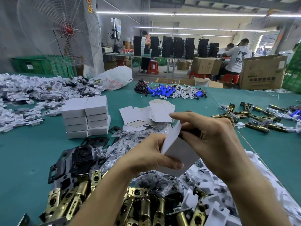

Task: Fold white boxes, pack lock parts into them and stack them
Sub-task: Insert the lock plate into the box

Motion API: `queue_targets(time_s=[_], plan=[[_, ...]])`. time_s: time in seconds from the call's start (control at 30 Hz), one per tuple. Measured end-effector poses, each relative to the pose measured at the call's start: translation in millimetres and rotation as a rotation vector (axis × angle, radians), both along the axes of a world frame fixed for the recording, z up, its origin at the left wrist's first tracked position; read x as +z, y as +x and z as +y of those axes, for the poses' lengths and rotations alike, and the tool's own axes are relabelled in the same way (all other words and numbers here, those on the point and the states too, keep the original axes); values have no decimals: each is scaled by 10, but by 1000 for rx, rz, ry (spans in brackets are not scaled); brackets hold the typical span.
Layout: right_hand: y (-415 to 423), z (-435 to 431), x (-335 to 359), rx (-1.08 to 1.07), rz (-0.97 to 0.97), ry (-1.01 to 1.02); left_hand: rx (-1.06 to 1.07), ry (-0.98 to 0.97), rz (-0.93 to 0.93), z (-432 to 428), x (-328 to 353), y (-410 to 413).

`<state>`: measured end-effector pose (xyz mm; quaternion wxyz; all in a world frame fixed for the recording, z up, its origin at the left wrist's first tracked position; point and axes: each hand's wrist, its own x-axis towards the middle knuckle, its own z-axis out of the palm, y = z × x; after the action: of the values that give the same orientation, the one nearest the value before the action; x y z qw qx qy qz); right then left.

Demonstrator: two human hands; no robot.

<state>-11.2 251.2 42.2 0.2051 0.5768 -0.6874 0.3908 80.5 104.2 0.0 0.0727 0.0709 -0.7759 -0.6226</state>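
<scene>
A small white box is held up above the green table, its end flap standing open. My left hand grips its lower left side, thumb across the front. My right hand holds the upper right end, fingers curled at the open mouth with a dark part partly hidden inside. Two stacks of closed white boxes stand at centre left. Flat unfolded box blanks lie behind my hands. Brass latch bolts and black strike plates lie in front of me.
Bagged screws lie under my hands. White plastic pieces are heaped at left and lower right. Blue batteries with wires lie at the back, more brass latches at right. A large fan, cardboard cartons and seated workers are beyond the table.
</scene>
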Motion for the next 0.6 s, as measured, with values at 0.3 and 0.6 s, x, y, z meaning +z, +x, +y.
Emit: queue_targets(time_s=[0.3,0.6], plan=[[-104,30,21,-88,-101,-525,215,257,112,-37,-1,-8],[-164,-96,-338,-145,-487,857,567,264,453,29,45,-86]])
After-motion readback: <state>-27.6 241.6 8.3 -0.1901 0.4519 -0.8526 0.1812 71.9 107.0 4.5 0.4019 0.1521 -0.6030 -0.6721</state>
